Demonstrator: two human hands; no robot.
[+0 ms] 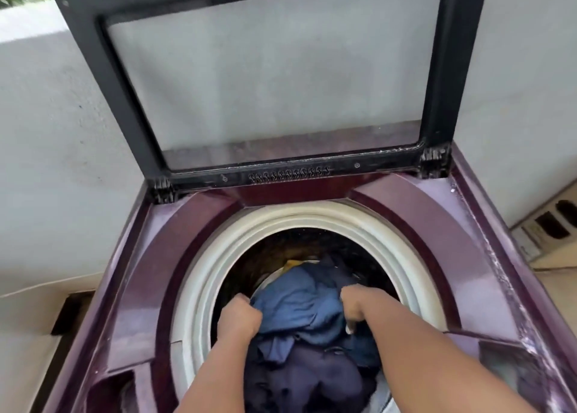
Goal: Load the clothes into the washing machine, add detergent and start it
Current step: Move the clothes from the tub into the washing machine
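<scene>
Left hand [239, 316] and right hand [354, 308] each clutch blue garment [299, 306] — bunched between 2 fists, inside drum [199, 291]. Soft, light, floppy (likely snag-free) — gather by folds; darker clothes [306, 378] below grip.

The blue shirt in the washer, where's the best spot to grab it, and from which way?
Grab the blue shirt by its bunched folds at the two sides, coming straight down through the round drum opening, since the raised lid leaves the top free. It lies crumpled on the dark clothes, so the loose edges pinch easily. The left hand and right hand grip it just there.
</scene>
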